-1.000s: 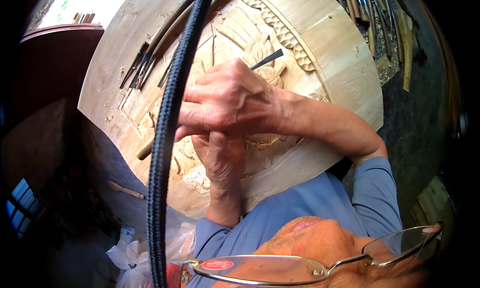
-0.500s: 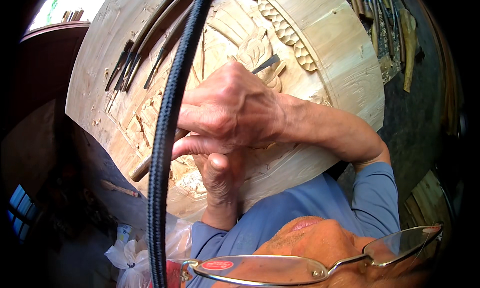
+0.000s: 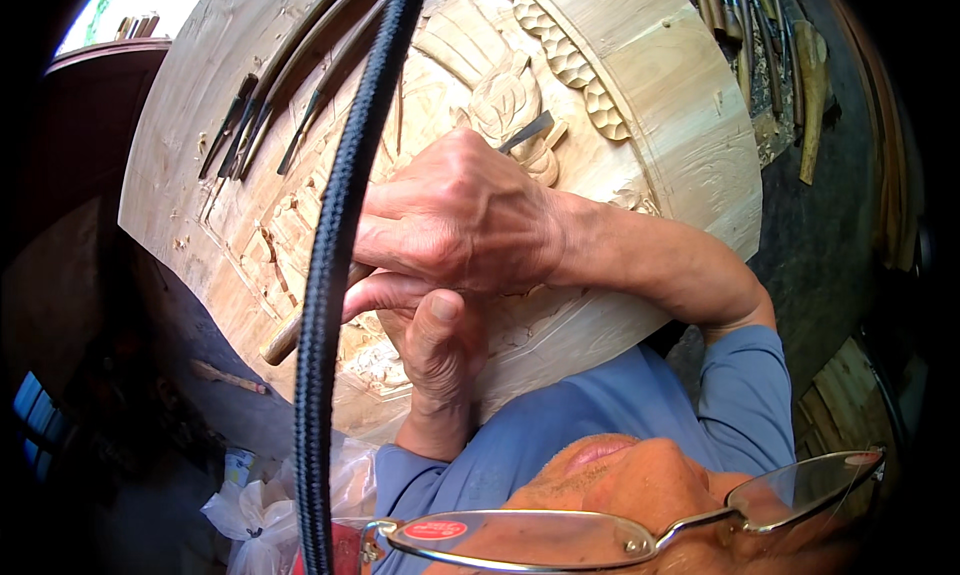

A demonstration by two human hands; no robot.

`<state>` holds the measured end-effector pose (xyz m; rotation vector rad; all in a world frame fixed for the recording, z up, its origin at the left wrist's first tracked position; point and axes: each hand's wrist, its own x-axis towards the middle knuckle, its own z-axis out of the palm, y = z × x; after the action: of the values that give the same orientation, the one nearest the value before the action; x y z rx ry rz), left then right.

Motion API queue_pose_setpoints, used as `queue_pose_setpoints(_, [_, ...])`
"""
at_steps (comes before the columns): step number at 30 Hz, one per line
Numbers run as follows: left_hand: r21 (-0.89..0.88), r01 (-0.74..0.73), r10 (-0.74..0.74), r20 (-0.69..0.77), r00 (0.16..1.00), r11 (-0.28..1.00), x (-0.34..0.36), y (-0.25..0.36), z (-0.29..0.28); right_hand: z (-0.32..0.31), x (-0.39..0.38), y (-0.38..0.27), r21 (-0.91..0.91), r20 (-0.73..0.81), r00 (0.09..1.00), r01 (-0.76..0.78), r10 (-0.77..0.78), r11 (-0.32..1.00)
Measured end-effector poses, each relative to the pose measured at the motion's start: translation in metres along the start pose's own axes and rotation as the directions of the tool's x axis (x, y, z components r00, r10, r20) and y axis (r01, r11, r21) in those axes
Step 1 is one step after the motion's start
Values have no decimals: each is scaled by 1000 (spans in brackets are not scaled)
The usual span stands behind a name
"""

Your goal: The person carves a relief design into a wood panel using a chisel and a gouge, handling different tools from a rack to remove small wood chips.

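Chisel (image 3: 527, 133) in the right hand (image 3: 455, 210), slantwise over a carved wooden panel (image 3: 690, 160)

At far left below, a white plastic bag (image 3: 250, 510) sits beside a small pale item (image 3: 239, 465) with blue printing, too small to read; next, several tools (image 3: 240, 125) lie on the panel, and they and its left edge have shifted leftward in view since a second ago; a black braided cable (image 3: 335, 195) crosses in front of the chisel's wooden handle (image 3: 285, 337), whose end now shows lower, with a short stretch also visible between cable and fingers; the left hand (image 3: 438, 340) is tucked under the right, thumb raised, its tip lower than a second ago, fingers hidden, so its hold cannot be told; the right hand is curled tightly around the chisel, blade emerging beyond the knuckles over a rounded relief, its tip slightly farther left than before; glasses (image 3: 560, 512) at the lower edge carry a red oval sticker (image 3: 435, 528) with pale lettering, not clearly legible; at upper right, more tools (image 3: 765, 55) lie beyond the panel
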<state>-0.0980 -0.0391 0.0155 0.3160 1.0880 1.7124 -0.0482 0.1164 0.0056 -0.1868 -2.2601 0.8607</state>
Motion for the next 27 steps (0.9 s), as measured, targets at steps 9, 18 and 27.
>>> queue_pose_setpoints(9, [-93,42,-53,-116,992,995,-6,1,1,8,-6,1,-31,9,1000,0,1,1000])
queue_pose_setpoints(18, [-89,93,-100,-78,992,992,-4,3,-6,5,-6,5,6,51,999,-2,1,1000])
queue_pose_setpoints(27, [-123,73,-83,-82,993,990,-6,2,-5,5,-6,5,21,54,999,-8,7,1000])
